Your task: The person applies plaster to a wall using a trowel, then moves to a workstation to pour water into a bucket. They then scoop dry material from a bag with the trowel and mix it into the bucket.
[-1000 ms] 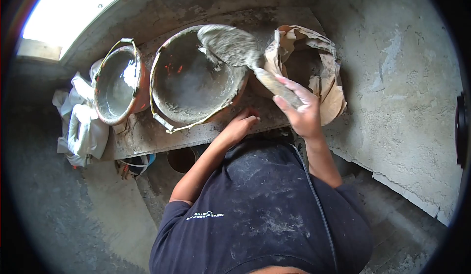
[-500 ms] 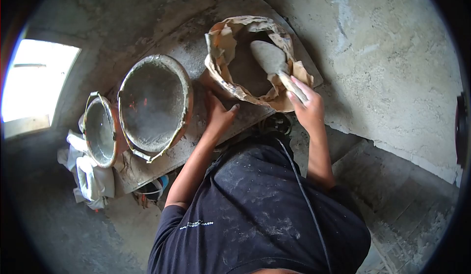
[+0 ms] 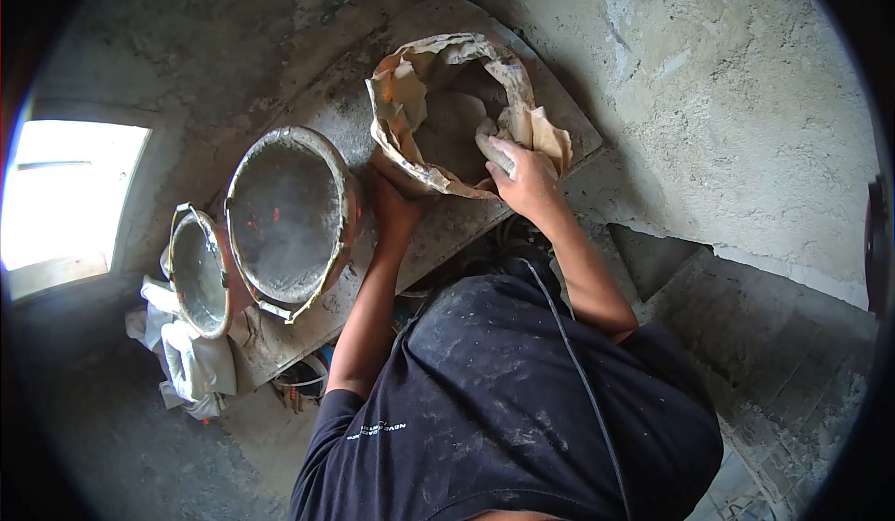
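Note:
An open paper sack [image 3: 396,139] with a torn, crumpled rim stands on the board, and grey powder shows inside it. My right hand [image 3: 530,181] is closed round the handle of a trowel [image 3: 457,116], reaching over the sack's near right rim. The trowel's rounded blade is down in the sack, partly lost against the grey contents. Low against the sack's left side is my left hand [image 3: 396,209], between it and the large bucket [image 3: 352,209]. Shadow and the sack hide most of that hand's fingers, so their grip cannot be made out.
Left of the sack, the large bucket holds grey material, and a smaller bucket [image 3: 224,283] stands beyond it. White bags [image 3: 191,358] hang by the board's left end. The dusty board [image 3: 569,116] meets rough walls behind and right. A bright window [image 3: 75,195] is at far left.
My right hand has moved left and tipped the trowel deeper into the sack. My left hand has slid further against the sack's side, its thumb no longer sticking out.

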`<state>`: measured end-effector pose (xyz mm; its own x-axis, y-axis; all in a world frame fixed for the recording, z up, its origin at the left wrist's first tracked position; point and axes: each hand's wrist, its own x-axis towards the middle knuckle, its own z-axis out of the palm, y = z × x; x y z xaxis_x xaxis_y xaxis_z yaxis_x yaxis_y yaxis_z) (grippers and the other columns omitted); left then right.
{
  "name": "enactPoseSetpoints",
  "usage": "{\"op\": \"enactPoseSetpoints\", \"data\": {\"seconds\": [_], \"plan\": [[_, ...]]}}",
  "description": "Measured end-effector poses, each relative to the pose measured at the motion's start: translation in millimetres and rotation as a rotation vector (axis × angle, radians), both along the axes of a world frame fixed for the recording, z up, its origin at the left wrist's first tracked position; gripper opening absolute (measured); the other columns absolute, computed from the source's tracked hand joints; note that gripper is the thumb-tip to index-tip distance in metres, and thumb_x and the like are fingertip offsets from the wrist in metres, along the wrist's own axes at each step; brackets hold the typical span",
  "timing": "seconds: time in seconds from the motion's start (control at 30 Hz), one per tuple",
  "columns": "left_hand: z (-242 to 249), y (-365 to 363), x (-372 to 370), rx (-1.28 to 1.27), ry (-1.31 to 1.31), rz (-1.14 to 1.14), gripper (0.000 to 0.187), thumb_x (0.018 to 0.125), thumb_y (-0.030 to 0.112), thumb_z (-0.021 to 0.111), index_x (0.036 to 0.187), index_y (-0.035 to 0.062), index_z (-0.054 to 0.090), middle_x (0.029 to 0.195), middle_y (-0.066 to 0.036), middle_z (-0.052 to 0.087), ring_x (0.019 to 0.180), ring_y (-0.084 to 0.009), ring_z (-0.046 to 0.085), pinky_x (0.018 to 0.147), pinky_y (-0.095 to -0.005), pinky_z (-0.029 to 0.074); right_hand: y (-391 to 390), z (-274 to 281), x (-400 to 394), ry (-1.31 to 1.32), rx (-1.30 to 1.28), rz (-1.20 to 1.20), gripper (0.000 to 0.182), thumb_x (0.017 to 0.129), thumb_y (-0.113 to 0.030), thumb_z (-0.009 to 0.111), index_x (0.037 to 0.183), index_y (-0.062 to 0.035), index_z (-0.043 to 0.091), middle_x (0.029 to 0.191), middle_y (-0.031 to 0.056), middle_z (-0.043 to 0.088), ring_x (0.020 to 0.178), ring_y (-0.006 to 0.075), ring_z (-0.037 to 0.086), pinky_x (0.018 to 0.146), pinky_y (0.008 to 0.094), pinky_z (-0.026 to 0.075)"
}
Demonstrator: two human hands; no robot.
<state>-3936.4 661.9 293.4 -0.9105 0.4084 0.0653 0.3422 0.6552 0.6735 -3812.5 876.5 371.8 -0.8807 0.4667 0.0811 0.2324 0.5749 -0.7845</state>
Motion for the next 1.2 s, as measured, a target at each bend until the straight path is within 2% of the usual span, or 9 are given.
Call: {"op": "enactPoseSetpoints", "data": {"seconds": [0.27, 0.43, 0.47, 0.6, 0.7, 0.8, 0.93, 0.97, 1.2], "plan": [[35, 24, 0, 0.165, 0.045, -0.03, 0.115, 0.065, 0.016, 0.085, 0.146, -0.0084, 0.008, 0.142, -0.031, 0.035, 0.133, -0.0369, 0.037, 0.11, -0.0383, 0.03, 10, -35, 5, 0.063, -0.306, 0.056, 0.03, 0.08, -0.012, 0.065, 0.108, -0.0001, 0.065, 0.093, 0.0197, 0.069, 0.087, 0.0325, 0.067, 0.077, 0.0369, 0.051], [50, 37, 3, 0.148, 0.073, -0.143, 0.097, 0.075, 0.008, 0.073, 0.145, -0.0105, 0.008, 0.141, -0.03, 0.036, 0.133, -0.035, 0.038, 0.108, -0.0368, 0.033, 19, -47, 7, 0.088, -0.566, 0.015, 0.032, 0.082, -0.007, 0.06, 0.111, 0.007, 0.062, 0.104, 0.0179, 0.069, 0.095, 0.021, 0.067, 0.083, 0.0314, 0.051], [39, 33, 2, 0.185, 0.089, -0.15, 0.093, 0.078, 0.005, 0.068, 0.146, -0.0098, 0.007, 0.141, -0.03, 0.037, 0.132, -0.0375, 0.039, 0.108, -0.0373, 0.033, 20, -44, 9, -0.008, -0.389, 0.014, 0.035, 0.083, -0.009, 0.063, 0.114, 0.0068, 0.061, 0.106, 0.0175, 0.068, 0.096, 0.0202, 0.066, 0.083, 0.0312, 0.051], [20, 5, -1, 0.481, -0.464, 0.017, 0.072, 0.086, 0.013, 0.052, 0.144, -0.0115, 0.018, 0.152, -0.024, 0.022, 0.142, -0.0292, 0.022, 0.114, -0.0343, 0.02, 2, -33, 17, 0.064, -0.467, 0.105, 0.037, 0.084, -0.015, 0.068, 0.114, 0.0048, 0.062, 0.108, 0.0197, 0.067, 0.098, 0.0243, 0.066, 0.085, 0.0303, 0.049], [16, 6, 5, 0.464, -0.474, 0.015, 0.071, 0.087, 0.015, 0.052, 0.144, -0.0113, 0.018, 0.152, -0.024, 0.022, 0.141, -0.0293, 0.022, 0.114, -0.0346, 0.02, -15, -19, 17, 0.013, -0.396, 0.209, 0.037, 0.084, -0.009, 0.069, 0.116, 0.0069, 0.06, 0.113, 0.0152, 0.066, 0.1, 0.0159, 0.062, 0.087, 0.0278, 0.048], [20, 11, 3, 0.455, -0.461, 0.024, 0.07, 0.088, 0.018, 0.051, 0.144, -0.0109, 0.019, 0.151, -0.024, 0.023, 0.141, -0.0296, 0.023, 0.113, -0.0349, 0.02, -17, -39, 11, 0.001, -0.532, 0.197, 0.039, 0.085, -0.01, 0.069, 0.118, 0.0073, 0.058, 0.113, 0.0164, 0.065, 0.101, 0.0183, 0.062, 0.088, 0.0278, 0.048], [26, 9, 6, 0.46, -0.439, 0.048, 0.07, 0.089, 0.022, 0.05, 0.143, -0.0104, 0.02, 0.15, -0.024, 0.023, 0.14, -0.0299, 0.023, 0.113, -0.0354, 0.021, -7, -35, 16, -0.155, -1.05, 0.107, 0.037, 0.088, -0.014, 0.066, 0.12, 0.0039, 0.059, 0.084, 0.0063, 0.062, 0.068, 0.0087, 0.055, 0.057, 0.0185, 0.046], [28, 5, 5, 0.462, -0.436, 0.059, 0.069, 0.09, 0.023, 0.049, 0.143, -0.0103, 0.02, 0.15, -0.024, 0.024, 0.14, -0.03, 0.024, 0.113, -0.0356, 0.021, -4, -20, 19, -0.169, -1.112, 0.09, 0.038, 0.089, -0.016, 0.065, 0.122, 0.0023, 0.058, 0.075, 0.0014, 0.054, 0.057, 0.0021, 0.043, 0.043, 0.0153, 0.032], [30, -16, 19, 0.458, -0.426, 0.163, 0.068, 0.092, 0.029, 0.047, 0.143, -0.0095, 0.022, 0.149, -0.024, 0.025, 0.139, -0.0305, 0.025, 0.112, -0.0364, 0.021, 14, 4, 40, -0.043, -1.077, -0.023, 0.04, 0.09, -0.015, 0.062, 0.126, 0.0003, 0.055, 0.071, 0.0006, 0.055, 0.047, -0.0007, 0.035, 0.04, 0.0126, 0.025]]}}
